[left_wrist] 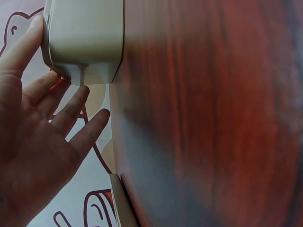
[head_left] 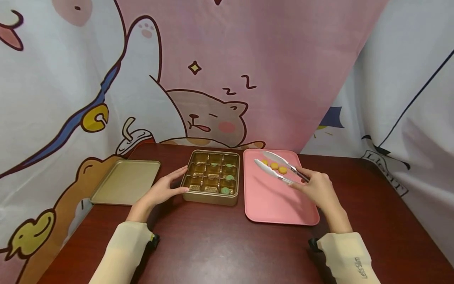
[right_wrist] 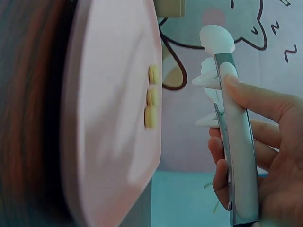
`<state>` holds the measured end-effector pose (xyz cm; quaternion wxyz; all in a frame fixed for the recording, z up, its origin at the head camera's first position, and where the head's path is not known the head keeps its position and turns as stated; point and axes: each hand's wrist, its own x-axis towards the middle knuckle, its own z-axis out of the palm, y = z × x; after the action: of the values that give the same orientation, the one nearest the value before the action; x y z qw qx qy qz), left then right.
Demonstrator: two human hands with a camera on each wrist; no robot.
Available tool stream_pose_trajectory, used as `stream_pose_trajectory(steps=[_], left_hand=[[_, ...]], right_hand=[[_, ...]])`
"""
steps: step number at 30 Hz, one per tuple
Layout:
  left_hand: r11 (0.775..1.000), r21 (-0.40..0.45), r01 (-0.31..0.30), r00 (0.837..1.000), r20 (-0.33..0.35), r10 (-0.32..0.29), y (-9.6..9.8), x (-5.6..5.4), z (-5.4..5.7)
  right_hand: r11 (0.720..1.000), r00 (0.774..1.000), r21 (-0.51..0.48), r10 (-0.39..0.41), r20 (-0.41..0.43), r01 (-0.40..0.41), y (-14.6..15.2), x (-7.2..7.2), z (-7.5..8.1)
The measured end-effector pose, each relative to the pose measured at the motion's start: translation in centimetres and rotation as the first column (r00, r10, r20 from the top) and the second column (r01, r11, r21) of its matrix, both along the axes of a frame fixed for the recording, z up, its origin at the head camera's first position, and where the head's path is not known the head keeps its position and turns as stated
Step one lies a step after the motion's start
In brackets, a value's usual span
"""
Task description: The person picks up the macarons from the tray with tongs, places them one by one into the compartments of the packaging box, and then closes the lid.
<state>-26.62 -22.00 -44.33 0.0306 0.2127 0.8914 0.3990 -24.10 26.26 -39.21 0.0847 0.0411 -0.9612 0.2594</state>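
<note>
A square gold tin holds a divided insert, with several round green macarons, mostly in its right-hand column. My left hand rests against the tin's left side, thumb at the near corner; in the left wrist view the fingers are loosely extended, some off the tin. My right hand grips tongs with pale tips, their arms spread with nothing between the tips. Those tips hover over the pink tray, where three yellow macarons lie in a row near its far end.
To the left lies a flat gold lid on the dark red-brown wooden table. A cartoon-printed curtain hangs behind the table and along its sides. The pink tray stands close to the tin's right side.
</note>
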Motion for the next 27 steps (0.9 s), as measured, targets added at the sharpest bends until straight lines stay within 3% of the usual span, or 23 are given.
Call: stream_pose_trajectory(steps=[9, 27], left_hand=[[1.0, -0.008, 0.001, 1.0, -0.009, -0.001, 0.0, -0.1, -0.1], [1.0, 0.006, -0.001, 1.0, -0.011, 0.001, -0.1, -0.1, -0.1]], right_hand=[[0.999, 1.0, 0.043, -0.026, -0.012, 0.027, 3.0, 1.2, -0.7], [0.99, 0.989, 0.101, -0.109, 0.102, 0.099, 5.1, 1.6, -3.0]])
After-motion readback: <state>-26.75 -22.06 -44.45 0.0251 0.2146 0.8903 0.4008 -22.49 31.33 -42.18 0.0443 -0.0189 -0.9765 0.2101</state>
